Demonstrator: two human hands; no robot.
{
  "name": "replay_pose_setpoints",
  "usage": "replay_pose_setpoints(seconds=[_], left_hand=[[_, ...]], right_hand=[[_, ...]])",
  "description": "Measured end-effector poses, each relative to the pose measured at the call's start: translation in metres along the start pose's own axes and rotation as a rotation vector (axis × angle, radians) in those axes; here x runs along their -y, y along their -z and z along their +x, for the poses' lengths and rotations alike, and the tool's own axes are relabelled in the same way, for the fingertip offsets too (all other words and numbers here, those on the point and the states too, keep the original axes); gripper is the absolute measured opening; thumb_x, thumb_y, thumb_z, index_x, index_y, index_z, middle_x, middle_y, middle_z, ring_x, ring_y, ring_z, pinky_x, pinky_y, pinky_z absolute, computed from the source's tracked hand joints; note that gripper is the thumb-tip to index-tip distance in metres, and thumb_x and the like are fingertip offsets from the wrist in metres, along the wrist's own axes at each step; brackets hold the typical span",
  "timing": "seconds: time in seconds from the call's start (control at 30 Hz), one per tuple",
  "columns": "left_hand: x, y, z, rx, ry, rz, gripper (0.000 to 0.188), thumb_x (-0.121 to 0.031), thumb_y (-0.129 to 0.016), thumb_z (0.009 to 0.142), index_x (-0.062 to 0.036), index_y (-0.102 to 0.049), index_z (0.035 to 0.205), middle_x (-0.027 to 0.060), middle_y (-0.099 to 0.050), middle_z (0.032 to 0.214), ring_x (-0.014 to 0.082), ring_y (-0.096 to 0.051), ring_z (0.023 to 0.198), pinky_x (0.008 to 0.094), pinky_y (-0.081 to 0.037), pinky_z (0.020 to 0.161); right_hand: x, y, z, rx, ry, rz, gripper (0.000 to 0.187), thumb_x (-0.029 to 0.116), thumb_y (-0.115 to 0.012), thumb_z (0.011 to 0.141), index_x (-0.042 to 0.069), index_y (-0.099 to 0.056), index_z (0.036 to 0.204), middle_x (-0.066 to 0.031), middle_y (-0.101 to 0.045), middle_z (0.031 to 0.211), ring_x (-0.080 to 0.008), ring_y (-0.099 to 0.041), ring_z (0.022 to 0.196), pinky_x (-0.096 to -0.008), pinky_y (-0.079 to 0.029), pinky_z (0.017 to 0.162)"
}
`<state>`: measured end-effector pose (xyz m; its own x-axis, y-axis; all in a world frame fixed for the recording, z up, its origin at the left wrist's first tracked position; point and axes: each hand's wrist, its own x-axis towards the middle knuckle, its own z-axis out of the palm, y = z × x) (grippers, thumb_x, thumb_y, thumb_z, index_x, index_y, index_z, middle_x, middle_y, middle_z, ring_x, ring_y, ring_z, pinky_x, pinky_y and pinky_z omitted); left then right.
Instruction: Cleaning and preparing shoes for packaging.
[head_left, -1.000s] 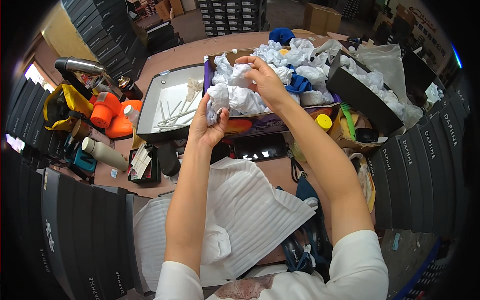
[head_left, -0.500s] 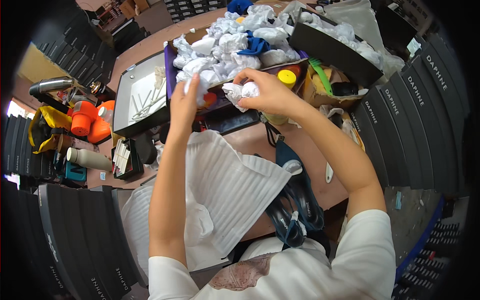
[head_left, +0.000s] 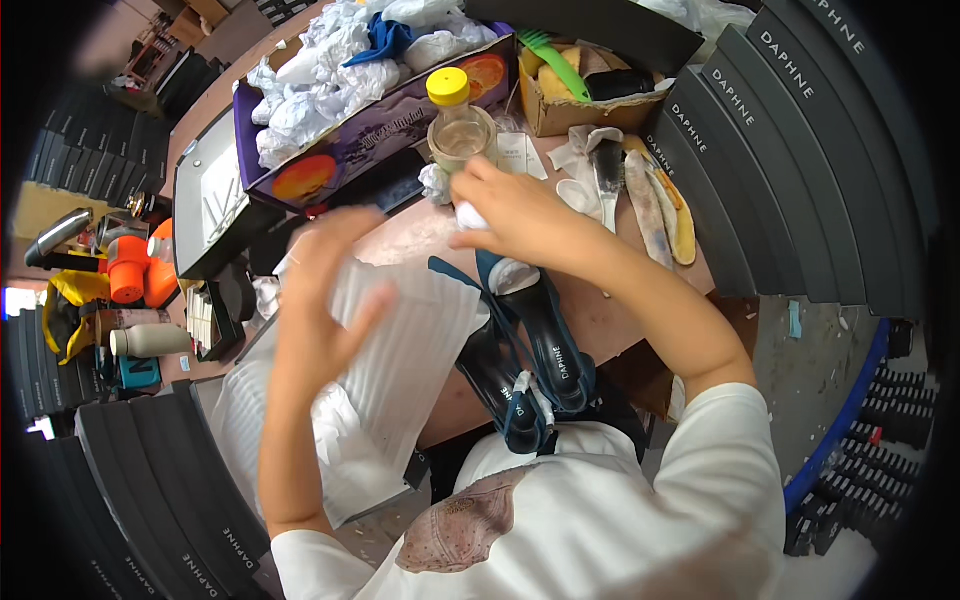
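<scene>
My right hand [head_left: 510,212] is closed around a white crumpled paper ball [head_left: 470,216]. Another paper wad [head_left: 435,183] shows just beyond its fingertips; whether it is held or lies on the table, I cannot tell. Below that hand lie a pair of dark teal strappy sandals, one [head_left: 553,345] with white padding at its heel end, the other [head_left: 490,375] beside it on the left. My left hand [head_left: 325,295], smeared by motion, has its thumb and fingers apart with nothing in them. It hovers over a ribbed white foam sheet [head_left: 415,335].
A purple box [head_left: 350,145] heaped with crumpled paper stands at the back. Near it are a yellow-capped jar [head_left: 462,130], a carton [head_left: 560,118] with a green brush [head_left: 555,65], and a white-handled brush [head_left: 608,180]. Black shoeboxes [head_left: 760,150] rise on the right; more [head_left: 150,500] stand front left.
My right hand has come from the paper-filled box toward the sandals, carrying paper. My left hand has moved down and left, over the foam sheet. The view has shifted as well.
</scene>
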<state>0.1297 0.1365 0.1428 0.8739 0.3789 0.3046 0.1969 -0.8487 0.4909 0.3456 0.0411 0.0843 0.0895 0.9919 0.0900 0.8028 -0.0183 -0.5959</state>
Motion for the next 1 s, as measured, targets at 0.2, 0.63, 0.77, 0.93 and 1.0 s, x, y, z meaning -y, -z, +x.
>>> replay_pose_setpoints(seconds=[0.2, 0.63, 0.77, 0.93, 1.0], left_hand=[[-0.007, -0.042, -0.084, 0.397, -0.032, 0.349, 0.045, -0.024, -0.067, 0.076, -0.0057, -0.058, 0.116, 0.0147, -0.050, 0.126, 0.0339, -0.037, 0.127, 0.0479, -0.026, 0.107], [-0.108, -0.091, -0.119, 0.030, 0.196, -0.018, 0.041, -0.033, -0.067, 0.078, 0.0013, -0.061, 0.100, 0.0149, -0.060, 0.101, 0.0302, -0.055, 0.099, 0.0405, -0.042, 0.086], [-0.114, -0.118, -0.129, -0.057, 0.259, -0.139, 0.050, -0.039, -0.064, 0.080, 0.0024, -0.060, 0.107, 0.0172, -0.060, 0.102, 0.0320, -0.055, 0.104, 0.0405, -0.042, 0.090], [-0.107, -0.130, -0.132, -0.099, 0.316, -0.282, 0.048, -0.037, -0.066, 0.079, 0.0024, -0.060, 0.106, 0.0205, -0.062, 0.096, 0.0336, -0.059, 0.095, 0.0389, -0.048, 0.081], [-0.105, -0.131, -0.135, -0.087, 0.331, -0.316, 0.047, -0.036, -0.066, 0.079, 0.0022, -0.060, 0.106, 0.0208, -0.062, 0.096, 0.0334, -0.059, 0.094, 0.0385, -0.049, 0.081]], right_hand=[[0.002, -0.014, -0.063, 0.428, 0.006, 0.451, 0.034, 0.022, -0.068, 0.078, 0.004, -0.059, 0.106, -0.0160, -0.057, 0.099, -0.0319, -0.055, 0.099, -0.0366, -0.043, 0.084], [0.018, -0.088, -0.057, 0.089, 0.527, -0.357, 0.021, 0.008, -0.066, 0.067, 0.005, -0.058, 0.086, -0.0093, -0.056, 0.084, -0.0299, -0.056, 0.087, -0.0356, -0.044, 0.072], [0.018, -0.091, -0.052, 0.139, 0.492, -0.578, 0.008, 0.007, -0.064, 0.064, 0.004, -0.061, 0.071, -0.0104, -0.060, 0.074, -0.0289, -0.060, 0.080, -0.0324, -0.048, 0.059], [0.023, -0.107, -0.040, 0.307, 0.283, -0.702, 0.007, 0.009, -0.067, 0.061, 0.006, -0.065, 0.067, -0.0090, -0.062, 0.070, -0.0225, -0.062, 0.086, -0.0295, -0.048, 0.059], [0.022, -0.100, -0.039, 0.231, 0.409, -0.647, 0.012, 0.008, -0.066, 0.062, 0.005, -0.065, 0.073, -0.0102, -0.062, 0.070, -0.0240, -0.064, 0.082, -0.0310, -0.049, 0.060]])
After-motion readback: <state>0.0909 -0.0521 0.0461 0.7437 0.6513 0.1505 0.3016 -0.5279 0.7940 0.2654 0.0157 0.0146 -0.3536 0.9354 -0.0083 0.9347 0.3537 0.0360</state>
